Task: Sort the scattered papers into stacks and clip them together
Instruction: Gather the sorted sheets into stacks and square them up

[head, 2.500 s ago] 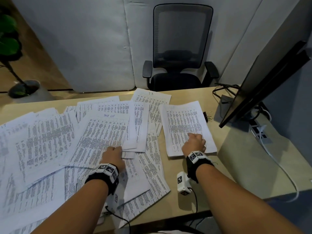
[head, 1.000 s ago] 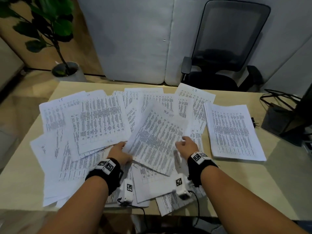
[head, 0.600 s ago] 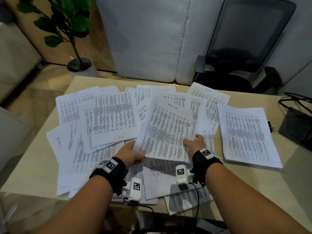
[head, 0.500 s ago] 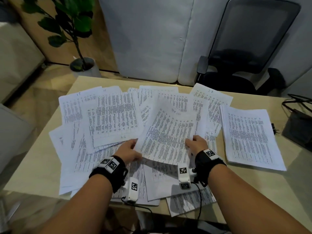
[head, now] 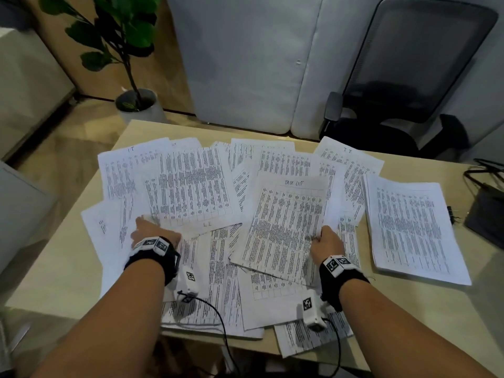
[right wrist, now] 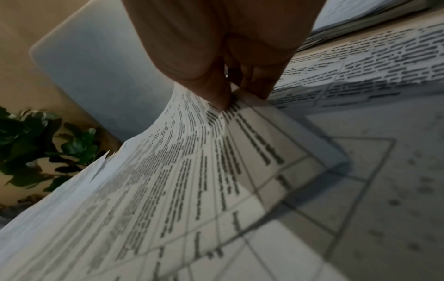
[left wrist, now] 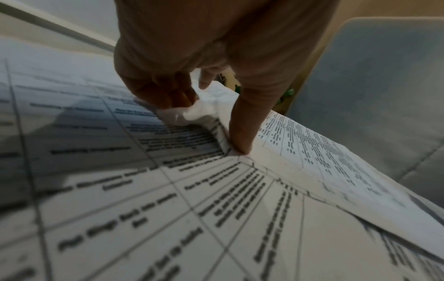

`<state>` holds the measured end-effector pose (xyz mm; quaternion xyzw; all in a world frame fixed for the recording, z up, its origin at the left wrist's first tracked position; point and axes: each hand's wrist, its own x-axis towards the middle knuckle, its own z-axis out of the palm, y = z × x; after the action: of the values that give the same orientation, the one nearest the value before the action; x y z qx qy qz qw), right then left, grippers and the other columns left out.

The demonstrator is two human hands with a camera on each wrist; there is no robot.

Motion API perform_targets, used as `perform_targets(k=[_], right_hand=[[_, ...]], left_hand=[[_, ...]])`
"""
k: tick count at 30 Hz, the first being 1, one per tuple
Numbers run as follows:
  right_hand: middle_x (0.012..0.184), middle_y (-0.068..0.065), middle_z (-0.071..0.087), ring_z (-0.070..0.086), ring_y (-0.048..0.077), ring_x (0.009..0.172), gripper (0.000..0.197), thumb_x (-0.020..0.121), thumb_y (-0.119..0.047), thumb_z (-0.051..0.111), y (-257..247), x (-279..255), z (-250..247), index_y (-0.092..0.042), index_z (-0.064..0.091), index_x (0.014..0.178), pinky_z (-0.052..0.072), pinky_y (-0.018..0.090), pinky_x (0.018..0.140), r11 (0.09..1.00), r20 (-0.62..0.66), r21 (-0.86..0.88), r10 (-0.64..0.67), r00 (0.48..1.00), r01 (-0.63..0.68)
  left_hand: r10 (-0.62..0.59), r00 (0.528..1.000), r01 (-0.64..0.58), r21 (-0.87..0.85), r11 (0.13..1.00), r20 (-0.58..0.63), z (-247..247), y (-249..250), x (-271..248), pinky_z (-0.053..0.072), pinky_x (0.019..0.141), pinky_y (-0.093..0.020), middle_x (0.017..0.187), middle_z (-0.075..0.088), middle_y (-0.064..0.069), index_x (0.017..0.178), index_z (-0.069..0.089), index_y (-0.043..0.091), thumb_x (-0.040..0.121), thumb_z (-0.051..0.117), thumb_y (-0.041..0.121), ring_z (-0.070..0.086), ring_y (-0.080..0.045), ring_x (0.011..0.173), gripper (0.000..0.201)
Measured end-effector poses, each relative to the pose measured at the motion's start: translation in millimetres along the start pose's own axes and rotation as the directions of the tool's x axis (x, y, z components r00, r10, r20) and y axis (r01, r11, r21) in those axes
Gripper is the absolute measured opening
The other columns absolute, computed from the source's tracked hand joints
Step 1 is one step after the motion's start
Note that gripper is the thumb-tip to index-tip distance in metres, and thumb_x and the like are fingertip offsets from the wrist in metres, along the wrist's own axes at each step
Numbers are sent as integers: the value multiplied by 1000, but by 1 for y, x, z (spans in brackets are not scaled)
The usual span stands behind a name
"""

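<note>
Many printed sheets lie scattered and overlapping on the wooden table [head: 450, 317]. My right hand [head: 320, 238] pinches the right edge of the sheet headed "Task List" [head: 286, 222]. The right wrist view shows the thumb on top and fingers under that sheet [right wrist: 168, 180], which bows upward from my right hand [right wrist: 230, 98]. My left hand [head: 148, 231] is at the lower left corner of a table-printed sheet [head: 191, 186]. In the left wrist view my left hand [left wrist: 204, 106] has its thumb on that sheet [left wrist: 312, 152] and its curled fingers bunch the corner. A neat stack [head: 409, 227] lies at the right.
A black binder clip [head: 453, 214] lies just right of the neat stack, beside a black device [head: 488, 211] with cables. An office chair [head: 409, 91] stands behind the table. A potted plant [head: 139, 105] is on the floor at the far left corner.
My left hand let go of the Task List sheet and moved left to another sheet's corner. My right hand kept its hold on the Task List sheet.
</note>
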<state>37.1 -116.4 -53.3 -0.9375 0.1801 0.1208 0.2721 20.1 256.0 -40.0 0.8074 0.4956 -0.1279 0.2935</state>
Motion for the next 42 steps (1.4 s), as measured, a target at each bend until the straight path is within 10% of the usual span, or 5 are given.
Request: perform_targets(k=[7,16,21,31,42], right_hand=[[84,12,53,49,23,74,10,89,2,45,-4,1,-13,-8,46,88,36,25,60,972,-54,227,-53,997,63],[81,-2,58,52,18,72,13,94,-5,46,-24,-3,-51,-12,57,93,39,23,58,860,-71,491,-122,990,141],[86,5,53,51,24,80,9,93,-12,54,-40,1,-64,-6,60,94,34,28,67,896,-124,133,-410,904,424],[111,0,64,56,27,99,10,81,-13,71,-67,-17,-70,-15,70,90,46,41,82,543,-139,-214,-840,525,812],[107,-5,60,45,19,102,25,93,-13,52,-73,-24,-80,-22,58,115,38,37,94,521,71,-296,-824,562,801]], left_hand=[[171,965,-220,-261,940,-197,-2,-5,-8,54,79,-42,107,64,-18,128,50,8,85,56,7,63,-37,93,43],[465,839,-540,-325,777,-282,-39,7,-38,40,73,-30,89,59,-7,102,59,10,88,51,-2,55,-26,83,20],[607,782,-619,-278,734,-139,-49,22,-60,39,73,-26,89,64,-6,96,62,15,87,58,5,58,-23,82,14],[786,611,-750,-246,614,100,-44,57,-94,42,57,-23,70,63,-1,74,62,22,83,67,1,54,-14,59,23],[829,519,-795,-240,557,206,-25,72,-109,36,53,-22,65,50,2,70,55,15,95,57,16,43,-9,58,25]])
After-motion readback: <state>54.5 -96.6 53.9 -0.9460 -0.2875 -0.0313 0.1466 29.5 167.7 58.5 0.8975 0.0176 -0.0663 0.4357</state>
